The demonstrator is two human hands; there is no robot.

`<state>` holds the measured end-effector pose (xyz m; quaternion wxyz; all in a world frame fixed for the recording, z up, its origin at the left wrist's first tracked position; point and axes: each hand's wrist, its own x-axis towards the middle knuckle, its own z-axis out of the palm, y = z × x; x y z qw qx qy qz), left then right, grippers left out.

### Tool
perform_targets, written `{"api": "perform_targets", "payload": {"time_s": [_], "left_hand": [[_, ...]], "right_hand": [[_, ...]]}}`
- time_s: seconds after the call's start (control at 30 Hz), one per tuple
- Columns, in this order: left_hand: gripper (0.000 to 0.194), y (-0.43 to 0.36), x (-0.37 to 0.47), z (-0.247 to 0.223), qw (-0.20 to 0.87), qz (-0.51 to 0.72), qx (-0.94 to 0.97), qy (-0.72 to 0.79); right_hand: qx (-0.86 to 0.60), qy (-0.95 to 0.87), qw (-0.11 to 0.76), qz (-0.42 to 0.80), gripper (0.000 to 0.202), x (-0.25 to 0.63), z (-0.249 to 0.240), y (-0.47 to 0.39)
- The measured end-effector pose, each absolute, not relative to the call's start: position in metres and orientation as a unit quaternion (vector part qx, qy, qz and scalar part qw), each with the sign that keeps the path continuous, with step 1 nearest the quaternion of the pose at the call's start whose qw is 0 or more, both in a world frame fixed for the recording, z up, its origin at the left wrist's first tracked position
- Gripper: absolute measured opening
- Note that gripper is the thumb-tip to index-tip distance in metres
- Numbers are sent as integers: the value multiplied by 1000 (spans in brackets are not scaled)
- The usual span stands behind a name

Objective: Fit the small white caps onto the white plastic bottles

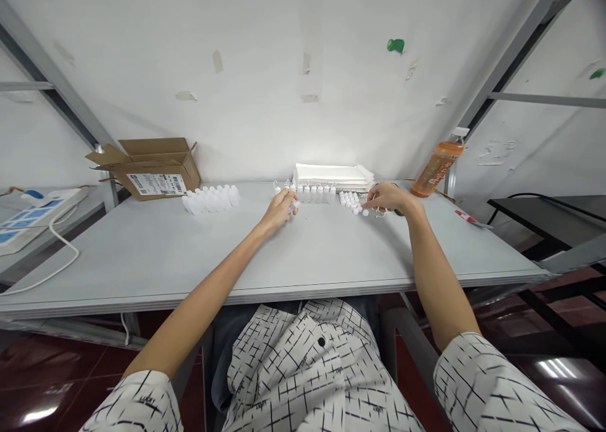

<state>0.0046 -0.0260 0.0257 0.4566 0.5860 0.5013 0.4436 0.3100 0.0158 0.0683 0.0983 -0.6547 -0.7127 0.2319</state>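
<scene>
My left hand (pixel 280 211) is closed around a small white plastic bottle (pixel 294 206), mostly covered by the fingers, just above the table. Beside it stands a row of small white bottles (pixel 319 194) with thin loops at their tops. My right hand (pixel 391 198) reaches down over a cluster of small white caps (pixel 350 199). Its fingers are partly extended, with the fingertips close to one cap (pixel 365 213) at the cluster's right edge. Thin white looped pieces (pixel 380 213) lie under that hand, partly hidden. Further left, another group of white bottles (pixel 211 199) stands in rows.
Behind the bottles lies a stack of white flat sheets or trays (pixel 334 174). An open cardboard box (pixel 158 170) stands at the back left; an orange drink bottle (pixel 438 165) leans at the back right. A red-and-white packet (pixel 468 218) and a power strip (pixel 35 217) lie at the sides.
</scene>
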Motion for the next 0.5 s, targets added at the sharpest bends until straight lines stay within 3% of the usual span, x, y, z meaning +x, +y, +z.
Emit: {"api": "perform_targets", "payload": {"time_s": [0.27, 0.5], "left_hand": [[26, -26, 3, 24, 433, 437, 601, 510], [28, -26, 3, 18, 391, 398, 632, 538]], "right_hand": [[-656, -716, 58, 232, 25, 310, 67, 17], [-466, -758, 163, 426, 33, 292, 73, 4]]}}
